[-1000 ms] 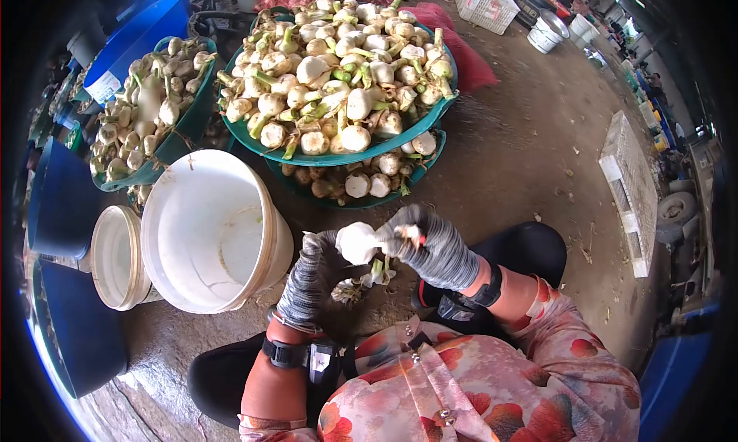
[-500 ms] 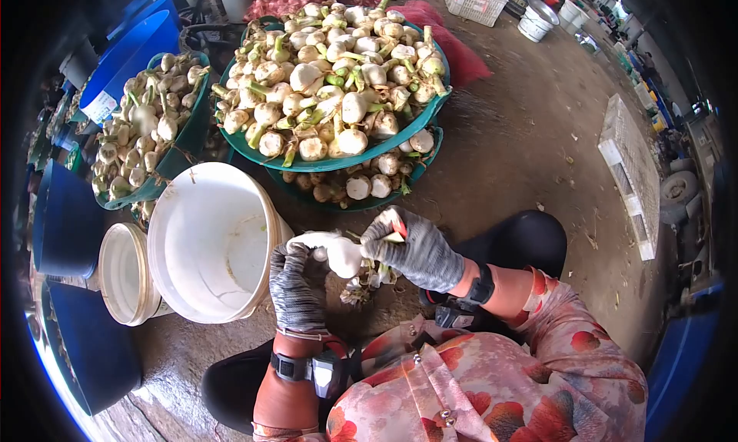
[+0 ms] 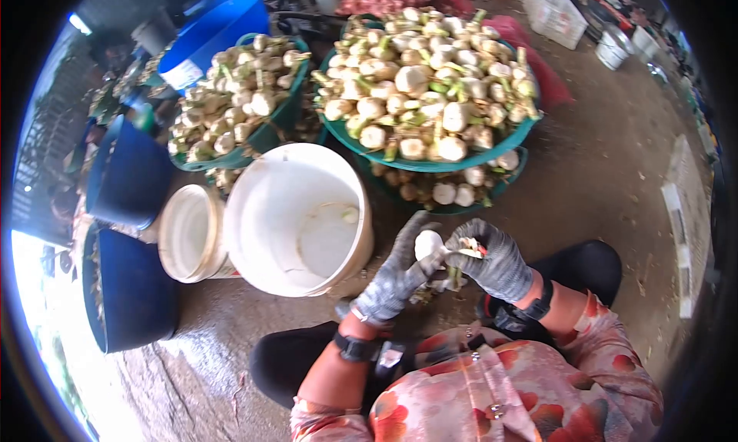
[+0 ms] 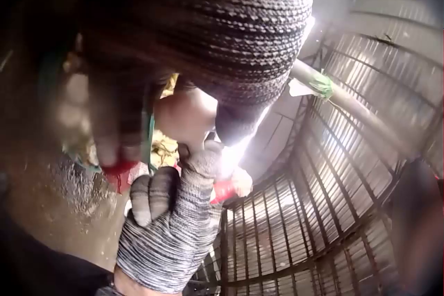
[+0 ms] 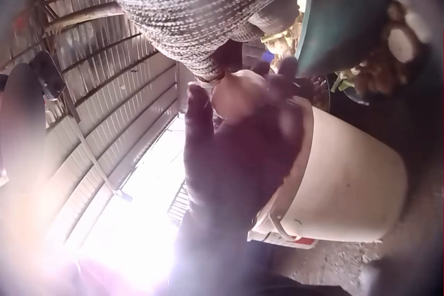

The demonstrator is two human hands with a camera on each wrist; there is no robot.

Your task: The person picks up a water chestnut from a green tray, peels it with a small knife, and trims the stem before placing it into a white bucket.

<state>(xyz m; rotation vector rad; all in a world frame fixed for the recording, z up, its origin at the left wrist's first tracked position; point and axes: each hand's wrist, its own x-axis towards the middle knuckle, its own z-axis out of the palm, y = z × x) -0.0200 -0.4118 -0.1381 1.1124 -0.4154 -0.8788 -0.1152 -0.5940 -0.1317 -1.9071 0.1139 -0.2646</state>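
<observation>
In the head view a white peeled garlic bulb (image 3: 428,245) sits between the two gloved hands. The left hand (image 3: 393,277) holds it from the left, thumb and fingers spread around it. My right hand (image 3: 493,260) is curled round a small tool with a red part (image 3: 480,249), its fingers close against the bulb's stem side. The right wrist view shows the bulb (image 5: 238,94) cupped by the left hand (image 5: 239,157). In the left wrist view the bulb (image 4: 186,115) lies partly behind a glove, beside the right hand (image 4: 170,226).
A large white bucket (image 3: 297,219) stands left of the hands, with a smaller bucket (image 3: 190,233) beside it. Beyond are green tubs heaped with garlic (image 3: 411,79) and another garlic-filled tub (image 3: 296,108). Blue tubs (image 3: 134,288) stand at far left; a white crate (image 3: 684,227) lies right.
The head view has swung left, shifting the scene rightward. The long peel strip at the left fingers is no longer seen, and the left hand has opened wider around the bulb. A pale piece shows in the large bucket.
</observation>
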